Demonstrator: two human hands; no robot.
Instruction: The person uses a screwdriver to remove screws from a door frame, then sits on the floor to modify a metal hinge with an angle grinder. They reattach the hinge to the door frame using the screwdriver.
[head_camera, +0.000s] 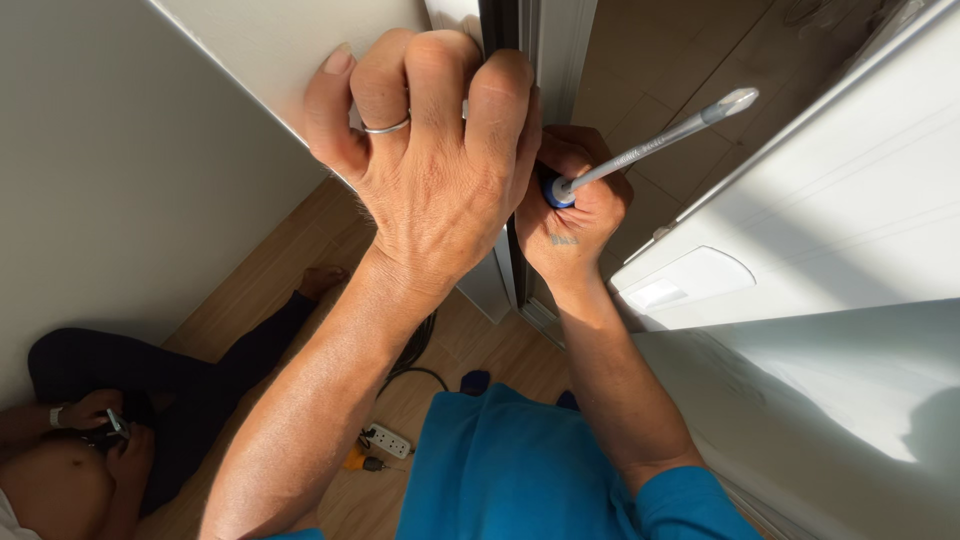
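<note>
The right hand gripped the stiff, light screwdriver by its handle; the left hand clasped the door edge.

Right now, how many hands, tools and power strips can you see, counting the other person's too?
Hands: 4, left hand, right hand, other person's two
Screwdrivers: 1
Power strips: 1
Total: 6

We're getting hard sunlight from approx 3 o'clock, glaring on the white panel w/ blown highlights. Shadow is lying soft at 9 o'clock on the wall. Edges are bending, wide-angle. Screwdriver tip is looking slightly soft.
</note>
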